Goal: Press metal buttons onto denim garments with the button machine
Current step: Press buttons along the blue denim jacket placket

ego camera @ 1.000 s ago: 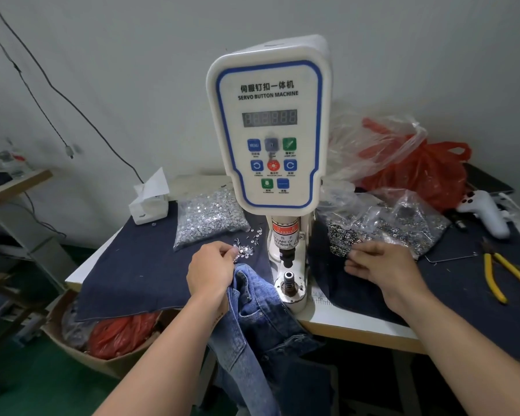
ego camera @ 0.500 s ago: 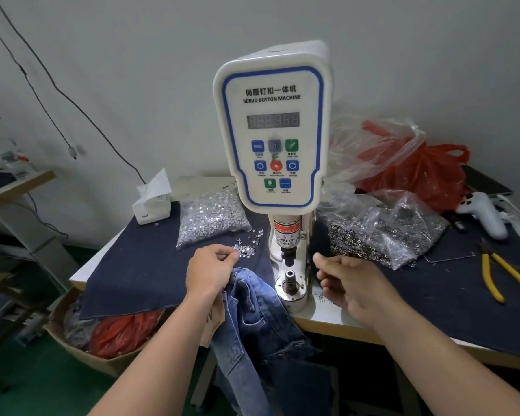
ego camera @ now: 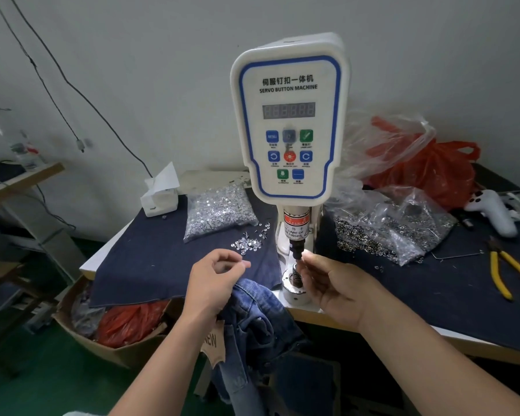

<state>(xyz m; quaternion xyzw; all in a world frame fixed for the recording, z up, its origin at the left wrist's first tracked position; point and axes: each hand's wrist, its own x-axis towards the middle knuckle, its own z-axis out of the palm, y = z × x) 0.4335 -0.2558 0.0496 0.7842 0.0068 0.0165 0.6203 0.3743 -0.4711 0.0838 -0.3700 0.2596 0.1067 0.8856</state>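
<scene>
Denim, a blue garment (ego camera: 252,319), is draped over the front edge of the worktop (ego camera: 373,321) just left of the button machine (ego camera: 291,124), and is gripped near its top by the left hand (ego camera: 213,283), whose thumb and forefinger are pinched together above the cloth. What, if anything, is pinched between them cannot be told. The right hand (ego camera: 336,288) is held at the machine's lower die (ego camera: 294,280), its fingertips (ego camera: 308,261) brought up to the punch tip; whether a button is held there cannot be told, since the spot is washed out by light. A clear bag of silver buttons (ego camera: 219,211) lies on dark cloth behind the left hand, with loose buttons (ego camera: 246,243) scattered just in front of it. A second bag of metal parts (ego camera: 394,226) lies right of the machine, and yellow-handled pliers (ego camera: 508,271) lie further right.
</scene>
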